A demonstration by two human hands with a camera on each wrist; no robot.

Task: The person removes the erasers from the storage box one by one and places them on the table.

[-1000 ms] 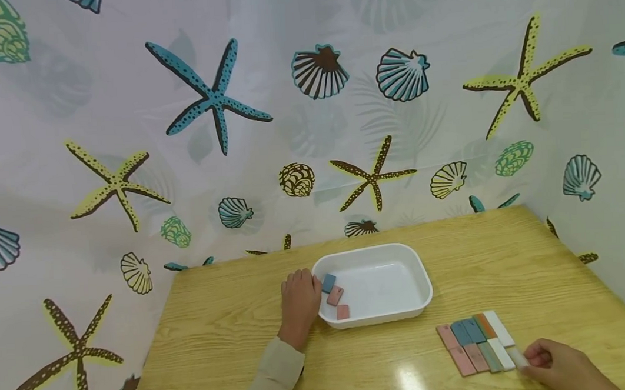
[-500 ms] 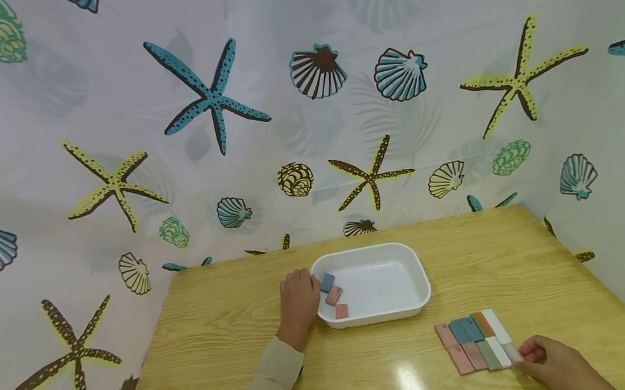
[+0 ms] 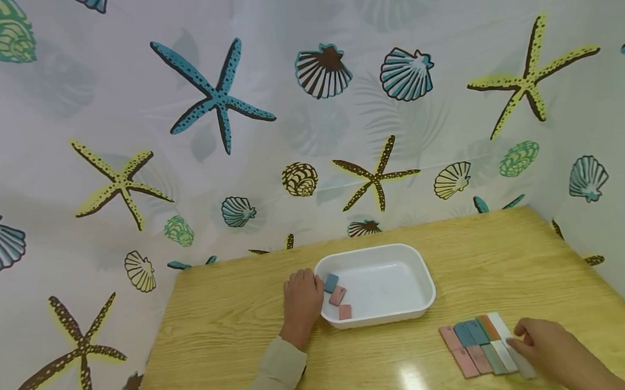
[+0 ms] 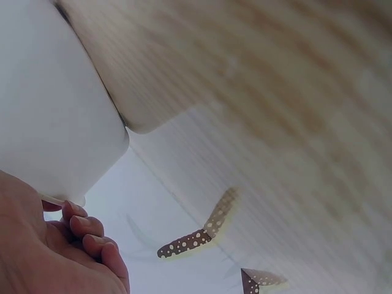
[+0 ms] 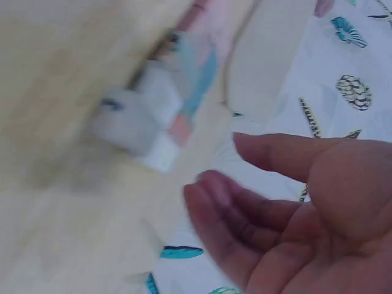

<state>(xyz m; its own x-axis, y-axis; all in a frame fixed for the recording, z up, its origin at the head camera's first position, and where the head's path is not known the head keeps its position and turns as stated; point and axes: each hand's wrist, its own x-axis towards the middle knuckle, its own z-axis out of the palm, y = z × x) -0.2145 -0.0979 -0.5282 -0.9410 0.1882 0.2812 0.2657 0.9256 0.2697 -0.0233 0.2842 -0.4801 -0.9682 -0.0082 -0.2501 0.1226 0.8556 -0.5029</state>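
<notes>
My left hand (image 3: 303,301) grips the left end of a white rectangular tray (image 3: 386,288); in the left wrist view its fingers curl at the rim of the tray (image 4: 55,92). Inside, near that end, lie a blue block (image 3: 330,283) and two pink blocks. To the tray's right, small flat blocks lie in two rows, among them a pink block (image 3: 464,362), an orange-and-green block (image 3: 487,327) and a greyish-white block (image 3: 522,365) at the right end. Above that end is my right hand (image 3: 554,347), thumb and fingers apart with nothing between them in the right wrist view.
A light wooden table (image 3: 218,323) carries everything. Behind it and along its right side hangs a pale curtain (image 3: 269,179) printed with starfish and shells. Bare wood lies between the tray and the table's left edge.
My right hand has let go of the greyish-white block, now against the end of the front row, and has risen slightly away from it. My left hand stays at the tray.
</notes>
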